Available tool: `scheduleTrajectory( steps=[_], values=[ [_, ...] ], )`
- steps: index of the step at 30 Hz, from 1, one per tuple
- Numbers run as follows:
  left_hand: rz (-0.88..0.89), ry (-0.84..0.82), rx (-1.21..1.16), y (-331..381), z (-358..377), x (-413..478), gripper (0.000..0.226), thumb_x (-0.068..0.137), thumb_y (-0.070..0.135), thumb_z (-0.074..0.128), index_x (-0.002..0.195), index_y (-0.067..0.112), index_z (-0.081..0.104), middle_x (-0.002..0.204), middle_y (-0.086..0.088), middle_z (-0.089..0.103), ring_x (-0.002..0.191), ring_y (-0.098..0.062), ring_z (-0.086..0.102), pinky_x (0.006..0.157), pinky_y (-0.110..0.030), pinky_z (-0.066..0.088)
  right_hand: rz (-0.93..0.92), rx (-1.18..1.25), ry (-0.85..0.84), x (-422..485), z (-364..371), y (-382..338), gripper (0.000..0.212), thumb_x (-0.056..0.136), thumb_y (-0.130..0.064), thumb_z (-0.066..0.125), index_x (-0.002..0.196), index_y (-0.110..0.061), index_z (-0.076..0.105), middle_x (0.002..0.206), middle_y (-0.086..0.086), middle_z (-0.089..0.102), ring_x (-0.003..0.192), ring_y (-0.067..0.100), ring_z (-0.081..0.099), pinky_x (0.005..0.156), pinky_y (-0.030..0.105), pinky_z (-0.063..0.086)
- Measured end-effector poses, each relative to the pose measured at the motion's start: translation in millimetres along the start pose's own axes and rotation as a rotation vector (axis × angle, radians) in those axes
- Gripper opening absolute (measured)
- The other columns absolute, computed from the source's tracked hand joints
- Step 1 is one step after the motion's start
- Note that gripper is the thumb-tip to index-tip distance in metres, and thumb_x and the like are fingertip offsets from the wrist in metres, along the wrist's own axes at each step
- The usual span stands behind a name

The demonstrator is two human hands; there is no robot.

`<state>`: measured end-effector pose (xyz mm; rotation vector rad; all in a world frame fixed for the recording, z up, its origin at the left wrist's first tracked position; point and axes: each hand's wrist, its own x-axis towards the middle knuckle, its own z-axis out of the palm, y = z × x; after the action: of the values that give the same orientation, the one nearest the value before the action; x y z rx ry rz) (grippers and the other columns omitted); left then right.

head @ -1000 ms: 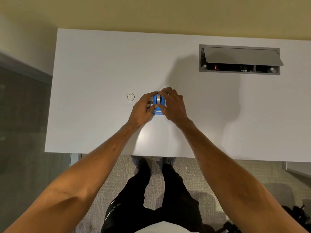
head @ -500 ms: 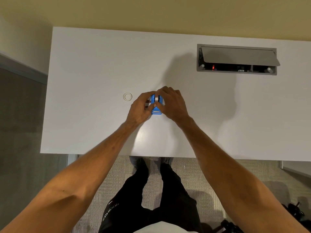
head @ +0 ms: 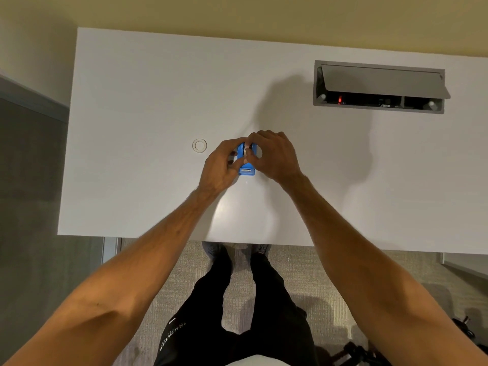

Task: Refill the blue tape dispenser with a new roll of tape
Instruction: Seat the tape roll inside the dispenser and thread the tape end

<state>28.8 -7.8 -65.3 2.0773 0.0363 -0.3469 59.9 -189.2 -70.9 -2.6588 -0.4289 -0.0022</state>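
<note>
The blue tape dispenser (head: 247, 170) stands on the white desk (head: 148, 107), its metal cutter end pointing toward me. My left hand (head: 220, 165) grips its left side with thumb and fingers. My right hand (head: 274, 157) clasps its right side, fingertips pinched over the top where a pale roll of tape (head: 245, 152) shows between the blue walls. Most of the roll is hidden by my fingers. A small white ring (head: 199, 145), like an empty tape core, lies flat on the desk just left of my left hand.
A grey cable hatch (head: 380, 87) with its lid raised is set into the desk at the back right. The desk's near edge runs just above my legs and shoes. A grey partition stands at the left.
Both hands stay on the dispenser. My fingertips have shifted over its top, and more of the cutter end shows below them. The view has shifted slightly.
</note>
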Motion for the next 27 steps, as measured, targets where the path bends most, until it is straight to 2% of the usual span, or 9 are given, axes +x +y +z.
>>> scheduleTrajectory(
  steps=[4, 11, 15, 18, 19, 20, 23, 27],
  values=[
    [0.025, 0.021, -0.021, -6, 3, -1, 0.046, 0.102, 0.027, 0.075, 0.146, 0.019, 0.065, 0.139, 0.001, 0.072, 0.121, -0.02, 0.073, 0.108, -0.039, 0.062, -0.067, -0.069, 0.046, -6, 2, 2, 0.028, 0.093, -0.043, 0.066, 0.109, -0.021, 0.069, 0.09, -0.005, 0.074, 0.077, 0.018, 0.068, 0.079, 0.036, 0.053],
    [0.063, 0.029, -0.02, -11, 6, -4, 0.046, 0.104, 0.029, 0.071, 0.148, 0.018, 0.063, 0.141, 0.0, 0.071, 0.125, -0.02, 0.071, 0.11, -0.038, 0.06, -0.072, -0.125, 0.104, -11, 8, 1, 0.025, 0.095, -0.047, 0.064, 0.107, -0.025, 0.067, 0.088, -0.008, 0.074, 0.074, 0.016, 0.068, 0.075, 0.036, 0.052],
    [0.048, 0.001, -0.022, -14, 4, -2, 0.05, 0.103, 0.03, 0.074, 0.15, 0.022, 0.062, 0.143, 0.004, 0.07, 0.125, -0.016, 0.07, 0.11, -0.028, 0.058, -0.01, -0.089, 0.067, -10, 9, 5, 0.028, 0.1, -0.049, 0.062, 0.113, -0.026, 0.072, 0.102, -0.008, 0.079, 0.087, 0.016, 0.072, 0.084, 0.036, 0.05],
    [0.031, 0.016, 0.002, -17, 4, -2, 0.05, 0.103, 0.03, 0.073, 0.151, 0.024, 0.061, 0.144, 0.005, 0.07, 0.123, -0.012, 0.069, 0.103, -0.007, 0.051, 0.003, -0.081, 0.06, -8, 8, 8, 0.03, 0.102, -0.05, 0.06, 0.115, -0.028, 0.076, 0.116, -0.009, 0.079, 0.097, 0.015, 0.072, 0.087, 0.034, 0.048],
    [0.03, 0.024, 0.004, -17, 5, -2, 0.049, 0.103, 0.03, 0.072, 0.151, 0.024, 0.061, 0.143, 0.004, 0.07, 0.123, -0.013, 0.069, 0.102, -0.004, 0.048, 0.005, -0.074, 0.063, -7, 8, 8, 0.031, 0.102, -0.05, 0.06, 0.116, -0.029, 0.077, 0.12, -0.01, 0.078, 0.099, 0.014, 0.072, 0.088, 0.034, 0.048],
    [0.033, 0.03, 0.003, -17, 7, -2, 0.049, 0.104, 0.031, 0.071, 0.151, 0.022, 0.061, 0.143, 0.003, 0.07, 0.123, -0.014, 0.069, 0.103, -0.008, 0.05, 0.0, -0.07, 0.069, -8, 7, 9, 0.031, 0.102, -0.05, 0.06, 0.118, -0.029, 0.076, 0.122, -0.011, 0.077, 0.101, 0.014, 0.072, 0.088, 0.035, 0.049],
    [0.069, 0.033, 0.006, -19, 9, -3, 0.049, 0.105, 0.03, 0.071, 0.151, 0.017, 0.06, 0.144, -0.002, 0.07, 0.125, -0.021, 0.07, 0.109, -0.029, 0.057, -0.063, -0.074, 0.06, -13, 7, 10, 0.039, 0.097, -0.052, 0.063, 0.126, -0.028, 0.069, 0.124, -0.009, 0.073, 0.104, 0.014, 0.07, 0.09, 0.036, 0.052],
    [0.097, 0.021, 0.027, -23, 9, -3, 0.053, 0.105, 0.03, 0.071, 0.154, 0.014, 0.058, 0.145, -0.005, 0.069, 0.127, -0.024, 0.07, 0.111, -0.033, 0.058, -0.123, -0.122, 0.068, -18, 11, 10, 0.04, 0.096, -0.051, 0.066, 0.127, -0.026, 0.065, 0.119, -0.007, 0.071, 0.099, 0.017, 0.069, 0.087, 0.036, 0.052]
  ],
)
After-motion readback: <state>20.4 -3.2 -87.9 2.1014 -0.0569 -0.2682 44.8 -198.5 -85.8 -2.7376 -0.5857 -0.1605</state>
